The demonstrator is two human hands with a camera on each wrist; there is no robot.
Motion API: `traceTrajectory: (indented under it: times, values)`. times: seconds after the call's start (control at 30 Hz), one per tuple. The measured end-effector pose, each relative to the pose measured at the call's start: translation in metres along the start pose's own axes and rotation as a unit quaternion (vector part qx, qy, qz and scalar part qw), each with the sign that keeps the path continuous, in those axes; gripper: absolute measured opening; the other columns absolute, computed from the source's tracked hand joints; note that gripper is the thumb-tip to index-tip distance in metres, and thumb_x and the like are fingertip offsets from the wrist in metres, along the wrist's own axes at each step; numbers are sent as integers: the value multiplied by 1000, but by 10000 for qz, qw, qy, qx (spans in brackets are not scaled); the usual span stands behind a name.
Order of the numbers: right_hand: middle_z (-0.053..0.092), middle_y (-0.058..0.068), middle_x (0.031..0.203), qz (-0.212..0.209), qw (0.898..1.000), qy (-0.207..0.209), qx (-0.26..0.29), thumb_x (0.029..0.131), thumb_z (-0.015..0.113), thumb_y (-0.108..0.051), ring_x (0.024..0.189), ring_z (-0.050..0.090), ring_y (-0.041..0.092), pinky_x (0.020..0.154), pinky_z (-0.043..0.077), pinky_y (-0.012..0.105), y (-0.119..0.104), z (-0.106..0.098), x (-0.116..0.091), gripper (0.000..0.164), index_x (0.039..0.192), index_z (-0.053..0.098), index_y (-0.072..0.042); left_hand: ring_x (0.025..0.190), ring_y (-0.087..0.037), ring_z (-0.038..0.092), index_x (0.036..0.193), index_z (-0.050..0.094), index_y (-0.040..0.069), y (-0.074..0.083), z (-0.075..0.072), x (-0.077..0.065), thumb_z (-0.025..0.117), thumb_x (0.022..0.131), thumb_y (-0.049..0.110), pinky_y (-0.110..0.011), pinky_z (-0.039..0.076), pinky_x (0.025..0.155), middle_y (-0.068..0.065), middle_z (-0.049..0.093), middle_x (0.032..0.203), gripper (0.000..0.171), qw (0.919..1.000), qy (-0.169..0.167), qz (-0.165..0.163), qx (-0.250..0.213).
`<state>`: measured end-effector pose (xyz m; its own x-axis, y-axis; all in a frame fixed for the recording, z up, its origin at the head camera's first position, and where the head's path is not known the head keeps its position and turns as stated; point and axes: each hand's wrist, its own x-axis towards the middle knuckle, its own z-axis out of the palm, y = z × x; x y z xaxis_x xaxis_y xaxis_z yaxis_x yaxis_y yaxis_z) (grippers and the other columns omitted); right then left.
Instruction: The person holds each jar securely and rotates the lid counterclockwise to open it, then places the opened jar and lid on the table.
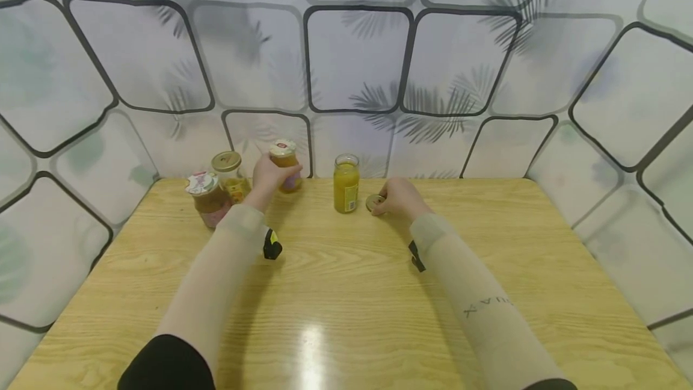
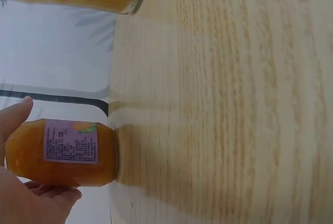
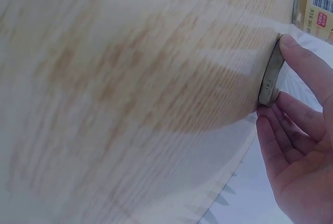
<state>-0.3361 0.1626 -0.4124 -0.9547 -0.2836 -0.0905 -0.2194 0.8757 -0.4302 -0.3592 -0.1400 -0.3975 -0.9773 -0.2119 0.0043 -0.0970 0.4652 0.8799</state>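
At the back of the table, my left hand (image 1: 266, 176) holds an orange jam jar (image 1: 283, 168) with a pale patterned lid, thumb and fingers on either side. A purple printed label (image 2: 71, 146) shows on that jar in the left wrist view. My right hand (image 1: 403, 198) pinches a gold jar lid (image 3: 271, 73) by its rim; the lid lies flat at the table surface. Just left of it stands a lidless glass jar (image 1: 346, 188) with yellow contents, upright and touched by neither hand.
Left of my left hand stand a gold-lidded jar (image 1: 227, 170) with yellow contents and a brownish jar (image 1: 211, 202) with a white patterned lid. The wooden table (image 1: 335, 275) meets a patterned backdrop (image 1: 357, 59) behind the jars and at both sides.
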Motion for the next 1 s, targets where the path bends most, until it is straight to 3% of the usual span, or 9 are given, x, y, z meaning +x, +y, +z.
traceTrajectory:
  times: [0.13, 0.5, 1.0]
  values:
    - [36, -4, 51, 27, 10000, -7, 55, 69, 83, -28, 51, 30, 12, 54, 31, 28, -1, 0, 0, 40, 56, 49, -12, 123, -32, 48, 141, 40, -1, -2, 3, 0, 76, 78, 32, -39, 38, 102, -17, 50, 135, 80, 9998, 44, -117, -148]
    - [38, -4, 51, 28, 9999, 27, 96, 69, 83, -27, 52, 32, 12, 54, 33, 28, 0, -1, -2, 38, 57, 51, -11, 122, -31, 50, 137, 43, -2, -8, 11, 3, 77, 75, 32, -38, 38, 103, -17, 52, 132, 78, 9995, 231, -228, -17]
    - [37, -4, 52, 83, 9999, 2, 103, 68, 84, -27, 53, 33, 13, 55, 33, 29, 0, -1, -2, 38, 58, 51, -11, 117, -31, 53, 131, 51, -4, -5, 6, 0, 77, 75, 31, -38, 40, 100, -18, 57, 127, 70, 9989, 134, -143, 430]
